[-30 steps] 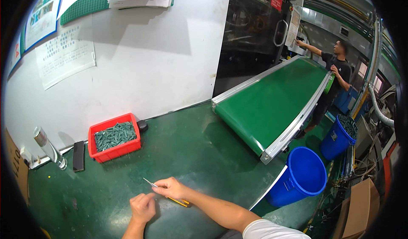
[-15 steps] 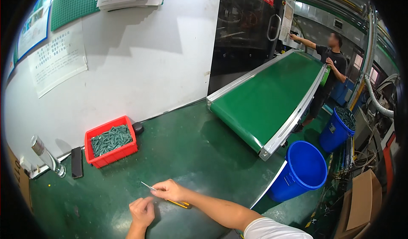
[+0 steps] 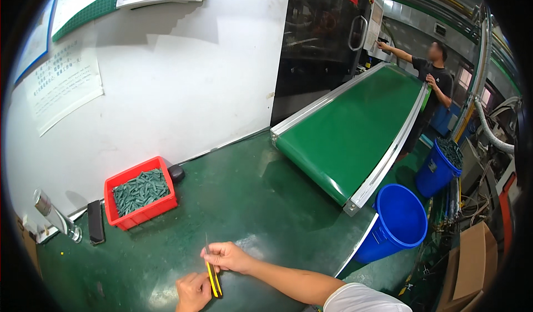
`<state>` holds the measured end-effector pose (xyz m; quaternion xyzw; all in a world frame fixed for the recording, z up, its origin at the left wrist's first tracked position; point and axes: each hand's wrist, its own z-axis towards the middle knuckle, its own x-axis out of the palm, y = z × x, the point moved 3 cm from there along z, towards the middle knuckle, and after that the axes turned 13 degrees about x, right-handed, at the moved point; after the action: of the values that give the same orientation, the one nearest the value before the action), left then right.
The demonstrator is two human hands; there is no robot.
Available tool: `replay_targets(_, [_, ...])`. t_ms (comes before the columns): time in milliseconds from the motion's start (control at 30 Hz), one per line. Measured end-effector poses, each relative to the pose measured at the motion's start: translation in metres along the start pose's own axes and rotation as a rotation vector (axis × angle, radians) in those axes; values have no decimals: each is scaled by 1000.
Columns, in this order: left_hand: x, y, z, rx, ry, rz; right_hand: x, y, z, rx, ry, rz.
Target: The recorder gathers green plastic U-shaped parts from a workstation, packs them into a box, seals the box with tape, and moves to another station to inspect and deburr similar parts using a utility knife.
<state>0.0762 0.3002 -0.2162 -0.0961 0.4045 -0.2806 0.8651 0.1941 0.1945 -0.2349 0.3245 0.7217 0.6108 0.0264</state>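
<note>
My right hand (image 3: 227, 257) grips a yellow and black utility knife (image 3: 213, 279), with its thin blade standing out past the fingers, away from me. The knife's handle slants down toward me. Close beside the handle's left side is my left hand (image 3: 193, 292), its fingers curled closed; whatever it may hold is hidden. Both hands are over the green tabletop (image 3: 244, 201). Up and to the left, a red bin (image 3: 145, 216) holds many small dark green pieces (image 3: 141, 191).
Left of the bin lie a black oblong object (image 3: 96, 222) and a clear bottle (image 3: 58, 216). A green conveyor belt (image 3: 350, 129) runs to the back right, where a person (image 3: 433, 73) stands. Blue barrels (image 3: 388, 223) and an open cardboard box (image 3: 472, 262) are at right.
The knife has turned from lying slantwise to pointing nearly straight away from me. Both hands have shifted slightly right and nearer to me. The view has shifted a little.
</note>
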Motion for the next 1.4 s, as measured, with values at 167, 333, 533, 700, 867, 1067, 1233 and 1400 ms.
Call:
replay_targets(167, [0, -1, 1, 5, 57, 8, 3, -8, 2, 17, 55, -296])
replay_targets(333, [-2, 4, 1, -62, 42, -71, 9, 1, -3, -42, 2, -516])
replay_targets(533, [-3, 5, 1, -80, 37, -94, 8, -3, 0, -91, -37, -550])
replay_targets(700, [-4, 5, 2, -53, 49, -60, 9, -2, 0, -109, -32, -577])
replay_targets(867, [-4, 5, 1, -52, 49, -46, 9, -3, 1, -99, -35, -571])
replay_targets(1067, [-4, 5, 2, -60, 53, -53, 11, 1, -2, -75, -46, -569])
replay_targets(1233, [-4, 6, 1, -58, 50, -61, 10, -2, 1, -80, -46, -598])
replay_targets(1400, [-4, 6, 1, -57, 56, -51, 9, -6, 1, -105, -41, -585])
